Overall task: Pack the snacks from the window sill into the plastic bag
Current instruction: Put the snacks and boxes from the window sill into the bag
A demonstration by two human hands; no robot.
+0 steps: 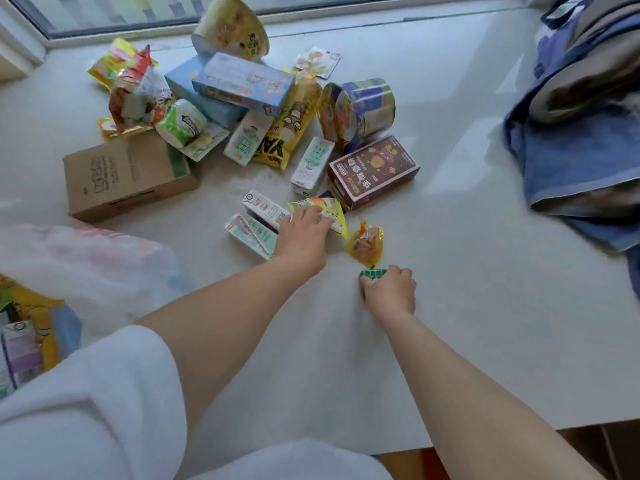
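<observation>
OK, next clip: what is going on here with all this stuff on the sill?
A person is gathering snacks off the window sill. The left hand reaches onto a yellow-edged snack packet beside two small cartons, and the right hand grips a small green packet. Most of the pile still lies on the sill. The plastic bag sits at the left with some packages already inside.

Soft daylight from the window; edges bowed, slightly blurred.
</observation>
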